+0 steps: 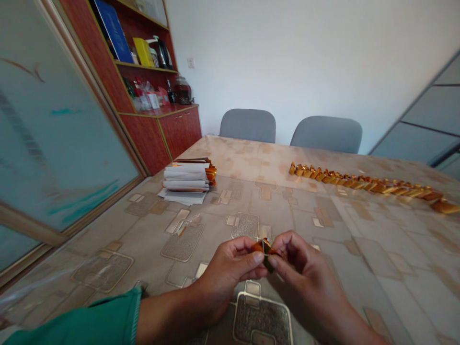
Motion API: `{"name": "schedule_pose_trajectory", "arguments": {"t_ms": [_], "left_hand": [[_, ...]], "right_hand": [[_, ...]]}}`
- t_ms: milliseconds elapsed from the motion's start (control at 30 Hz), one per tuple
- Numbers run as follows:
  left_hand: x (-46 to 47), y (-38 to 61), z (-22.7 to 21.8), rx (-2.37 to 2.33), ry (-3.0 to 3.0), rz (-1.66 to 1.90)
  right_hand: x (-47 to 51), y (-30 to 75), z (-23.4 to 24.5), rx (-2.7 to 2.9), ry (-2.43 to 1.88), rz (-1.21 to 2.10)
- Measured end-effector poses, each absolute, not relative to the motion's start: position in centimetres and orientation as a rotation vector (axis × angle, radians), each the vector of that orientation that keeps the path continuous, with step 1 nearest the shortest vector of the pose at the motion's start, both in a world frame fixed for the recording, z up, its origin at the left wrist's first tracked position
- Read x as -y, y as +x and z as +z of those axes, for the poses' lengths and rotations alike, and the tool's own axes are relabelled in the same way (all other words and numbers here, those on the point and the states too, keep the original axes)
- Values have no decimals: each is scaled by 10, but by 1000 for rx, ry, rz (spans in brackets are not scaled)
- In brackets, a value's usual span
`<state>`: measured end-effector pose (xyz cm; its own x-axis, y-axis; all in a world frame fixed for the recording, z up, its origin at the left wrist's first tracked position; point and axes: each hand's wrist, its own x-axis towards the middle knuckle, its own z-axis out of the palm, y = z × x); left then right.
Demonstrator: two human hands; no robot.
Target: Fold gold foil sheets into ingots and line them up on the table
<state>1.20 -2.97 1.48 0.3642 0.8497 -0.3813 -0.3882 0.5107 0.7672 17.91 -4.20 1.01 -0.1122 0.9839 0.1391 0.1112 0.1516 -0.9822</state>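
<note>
Head view:

- Left hand [230, 262]: lower centre of the frame, thumb and fingertips closed in a pinch on one edge of the foil piece. Green sleeve [89, 318] covers the forearm up to the wrist.
- Right hand [305, 273]: lower centre, just right of the left hand, pinching the opposite edge of the same piece between thumb and fingers. Knuckles of the two hands are close but apart.
- Foil piece [265, 254]: small, folded, gold-orange with a dark face, held between both hands above the worktop and not touching it. Exact fold shape is partly hidden by the fingers.
- Worktop [118, 225]: covered with a beige cloth printed with rounded rectangles, extending from the bottom of the frame to the far wall.
- Row of folded gold pieces [362, 184]: laid end to end on the worktop, running from upper centre to the right edge.
- Paper stack [187, 179]: white sheets with orange foil showing at one end, left of centre on the worktop, well apart from the hands.
- Background: two grey chairs [247, 125] [326, 135] beyond the far edge; wooden cabinet [179, 132] at upper left, with a kettle [163, 53] and a glass jar [182, 91] on its shelves; frosted glass panel [53, 129] at left.
</note>
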Motion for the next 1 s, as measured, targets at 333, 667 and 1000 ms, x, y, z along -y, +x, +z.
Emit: {"name": "schedule_pose_trajectory", "arguments": {"t_ms": [333,667,1000], "left_hand": [[29,12,14,-887,624,904],[26,10,14,-877,669,906],[27,12,7,-853,648,904]], "right_hand": [[38,189,5,1349,-1189,1337],[40,186,1,1272,-1120,1410],[39,180,-3,1423,-1215,1440]]}}
